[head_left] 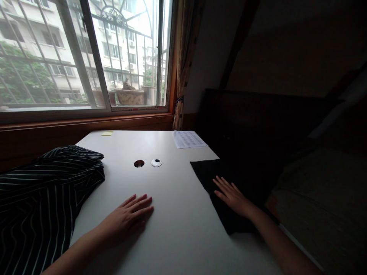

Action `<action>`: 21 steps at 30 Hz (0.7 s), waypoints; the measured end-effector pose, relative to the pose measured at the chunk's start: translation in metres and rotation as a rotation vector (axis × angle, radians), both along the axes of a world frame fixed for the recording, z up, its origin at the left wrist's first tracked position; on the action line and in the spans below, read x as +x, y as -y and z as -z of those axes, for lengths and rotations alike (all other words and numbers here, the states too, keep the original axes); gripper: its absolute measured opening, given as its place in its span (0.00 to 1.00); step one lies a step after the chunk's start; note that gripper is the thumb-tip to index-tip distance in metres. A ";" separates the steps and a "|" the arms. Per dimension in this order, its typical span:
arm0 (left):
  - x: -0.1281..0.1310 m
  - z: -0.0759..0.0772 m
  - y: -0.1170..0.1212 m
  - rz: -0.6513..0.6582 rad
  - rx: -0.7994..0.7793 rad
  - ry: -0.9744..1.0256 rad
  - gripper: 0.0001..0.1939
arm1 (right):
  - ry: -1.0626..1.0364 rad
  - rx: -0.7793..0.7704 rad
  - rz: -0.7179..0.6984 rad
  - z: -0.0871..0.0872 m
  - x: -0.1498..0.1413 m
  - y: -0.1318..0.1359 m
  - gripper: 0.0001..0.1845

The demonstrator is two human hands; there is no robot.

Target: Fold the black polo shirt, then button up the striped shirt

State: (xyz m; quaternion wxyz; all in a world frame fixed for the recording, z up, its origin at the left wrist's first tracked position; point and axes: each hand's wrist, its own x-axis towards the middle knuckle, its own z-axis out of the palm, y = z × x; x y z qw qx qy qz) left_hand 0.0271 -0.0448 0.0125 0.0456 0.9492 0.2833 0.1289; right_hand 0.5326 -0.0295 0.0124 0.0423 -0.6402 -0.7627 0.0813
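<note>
My left hand (pixel 130 214) rests palm down on the white table (pixel 172 198), its fingers stretched out and nothing in them. On the right, my right hand (pixel 231 195) lies flat with spread fingers on a black cloth (pixel 206 179). The cloth is spread near the table's right edge; its far side blends into the dark background. Left of my left hand, a black garment with thin white stripes (pixel 51 198) lies over the table's left edge in loose folds.
Printed papers (pixel 189 139) lie at the far right corner, and a yellow sticky note (pixel 107 133) at the far left. Between them are a round cable hole (pixel 139 164) and a white round cap (pixel 156 163). Behind stand a barred window (pixel 129 57) and a tied curtain (pixel 179 107).
</note>
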 end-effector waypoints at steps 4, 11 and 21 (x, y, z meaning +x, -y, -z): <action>0.000 -0.001 0.001 -0.012 -0.010 -0.037 0.26 | 0.014 0.001 0.022 0.005 0.016 -0.006 0.38; 0.000 0.000 0.000 -0.005 0.010 0.001 0.26 | 0.011 -0.022 -0.041 0.006 0.028 -0.004 0.40; 0.001 -0.001 0.001 -0.004 0.019 -0.004 0.26 | 0.001 -0.055 -0.203 -0.008 -0.004 0.047 0.44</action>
